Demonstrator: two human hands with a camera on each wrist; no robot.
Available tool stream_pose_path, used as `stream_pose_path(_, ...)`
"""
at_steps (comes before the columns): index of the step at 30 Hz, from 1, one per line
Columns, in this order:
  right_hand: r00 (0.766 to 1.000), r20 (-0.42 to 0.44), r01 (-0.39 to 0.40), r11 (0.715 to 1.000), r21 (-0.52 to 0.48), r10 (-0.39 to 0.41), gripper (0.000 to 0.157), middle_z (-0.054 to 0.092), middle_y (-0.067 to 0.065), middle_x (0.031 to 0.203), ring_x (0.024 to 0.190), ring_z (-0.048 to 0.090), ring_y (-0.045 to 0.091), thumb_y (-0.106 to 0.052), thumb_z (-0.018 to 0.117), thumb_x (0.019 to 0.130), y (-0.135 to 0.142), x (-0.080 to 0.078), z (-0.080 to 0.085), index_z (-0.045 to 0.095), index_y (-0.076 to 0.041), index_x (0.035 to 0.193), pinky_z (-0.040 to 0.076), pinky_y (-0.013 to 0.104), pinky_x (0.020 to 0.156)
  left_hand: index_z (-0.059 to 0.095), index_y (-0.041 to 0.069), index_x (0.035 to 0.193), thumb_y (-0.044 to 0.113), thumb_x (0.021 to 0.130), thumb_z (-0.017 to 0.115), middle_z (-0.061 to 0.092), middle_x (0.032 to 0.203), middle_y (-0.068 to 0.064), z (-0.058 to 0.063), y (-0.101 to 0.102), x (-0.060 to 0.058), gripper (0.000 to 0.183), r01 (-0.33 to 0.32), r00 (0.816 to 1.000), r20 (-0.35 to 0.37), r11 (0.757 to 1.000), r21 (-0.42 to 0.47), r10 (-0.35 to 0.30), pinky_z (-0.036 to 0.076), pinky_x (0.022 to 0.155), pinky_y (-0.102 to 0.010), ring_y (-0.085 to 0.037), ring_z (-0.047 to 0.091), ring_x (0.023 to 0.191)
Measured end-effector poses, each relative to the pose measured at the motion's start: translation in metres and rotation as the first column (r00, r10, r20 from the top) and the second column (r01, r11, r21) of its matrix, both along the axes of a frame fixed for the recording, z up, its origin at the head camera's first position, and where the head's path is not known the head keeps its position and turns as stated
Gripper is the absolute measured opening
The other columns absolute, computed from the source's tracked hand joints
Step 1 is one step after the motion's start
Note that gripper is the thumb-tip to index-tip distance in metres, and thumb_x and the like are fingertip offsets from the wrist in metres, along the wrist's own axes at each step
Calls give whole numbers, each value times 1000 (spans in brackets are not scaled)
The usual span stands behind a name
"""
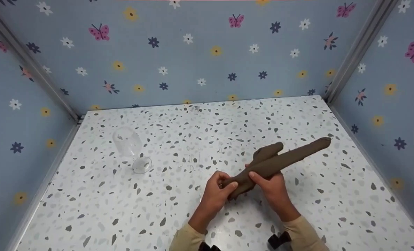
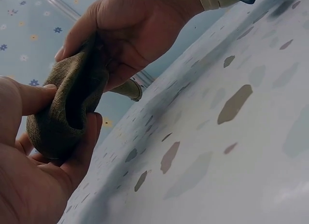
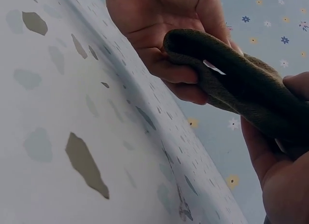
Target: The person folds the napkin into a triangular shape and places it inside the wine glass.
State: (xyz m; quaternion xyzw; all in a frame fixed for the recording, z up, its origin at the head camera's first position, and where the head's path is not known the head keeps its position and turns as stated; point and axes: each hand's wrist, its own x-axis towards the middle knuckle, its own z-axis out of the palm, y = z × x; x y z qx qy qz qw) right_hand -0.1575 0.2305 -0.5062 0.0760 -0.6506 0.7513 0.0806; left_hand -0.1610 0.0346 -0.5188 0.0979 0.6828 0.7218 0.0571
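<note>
A brown cloth [image 1: 280, 162] is gathered lengthwise between my two hands above the table. Its long narrow end points to the far right, and a shorter flap sticks out beside it. My left hand [image 1: 214, 192] pinches the near end between thumb and fingers. Further along, my right hand [image 1: 275, 191] grips it with the thumb on top and the fingers underneath, mostly hidden in the head view. Both wrist views show the cloth [image 2: 63, 108] with a dark open fold between its layers. A clear stemmed glass [image 1: 127, 141] appears upright on the table, left of my hands.
The white speckled table [image 1: 179, 223] is bounded by blue patterned panels [image 1: 200, 55] at the back and both sides. Metal posts [image 1: 356, 48] stand at the back corners. Faint clear marks or bits, too indistinct to identify, show near the table's middle.
</note>
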Motion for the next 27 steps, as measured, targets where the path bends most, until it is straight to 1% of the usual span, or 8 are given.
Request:
stream_pose_path(4, 998, -32, 51, 998, 26, -51, 58, 61, 23, 123, 116, 62, 36, -11, 75, 91, -4, 2, 2, 44, -2, 139, 51, 36, 97, 56, 0, 102, 13, 90, 73, 63, 92, -9, 0, 1, 1, 24, 5, 999, 34, 1000, 12, -6, 51, 68, -29, -19, 61, 81)
stream_pose_path(8, 993, -66, 99, 994, 37, -96, 58, 58, 20, 123, 112, 63, 37, -10, 75, 91, -5, 1, 3, 43, -4, 139, 51, 37, 96, 59, 2, 103, 21, 91, 73, 65, 94, -9, 0, 2, 1, 26, 34, 996, 81, 999, 38, -37, 49, 68, -28, -19, 60, 81)
stream_pose_path(11, 991, -75, 110, 993, 40, -107, 58, 58, 18, 122, 110, 64, 36, -11, 74, 91, -5, -1, 2, 42, -5, 140, 51, 37, 96, 61, 3, 105, 25, 92, 73, 65, 95, -8, 0, 2, 1, 28, 47, 994, 96, 998, 48, -52, 48, 67, -28, -19, 59, 80)
stream_pose_path(16, 992, -58, 116, 991, 61, -113, 61, 57, 17, 124, 111, 63, 33, -15, 75, 91, -4, -3, 2, 41, -6, 141, 51, 36, 96, 63, 2, 105, 24, 91, 74, 64, 96, -7, 0, 0, -1, 28, 34, 995, 92, 998, 46, -38, 49, 68, -29, -18, 59, 81)
stream_pose_path(22, 990, -7, 143, 979, 145, -144, 69, 54, 11, 127, 114, 59, 25, -22, 78, 89, -3, -7, 5, 38, -9, 143, 50, 31, 95, 64, 1, 108, 20, 92, 73, 63, 105, -8, -1, -2, -5, 27, 15, 997, 80, 999, 29, -17, 53, 76, -30, -18, 63, 92)
stream_pose_path(27, 989, 28, 137, 974, 179, -145, 69, 51, 13, 129, 116, 57, 25, -22, 78, 90, 1, -13, 8, 38, -6, 143, 50, 29, 95, 66, 1, 110, 19, 93, 72, 65, 111, -10, -4, -5, -7, 25, -3, 996, 92, 999, 47, -1, 55, 83, -35, -21, 67, 99)
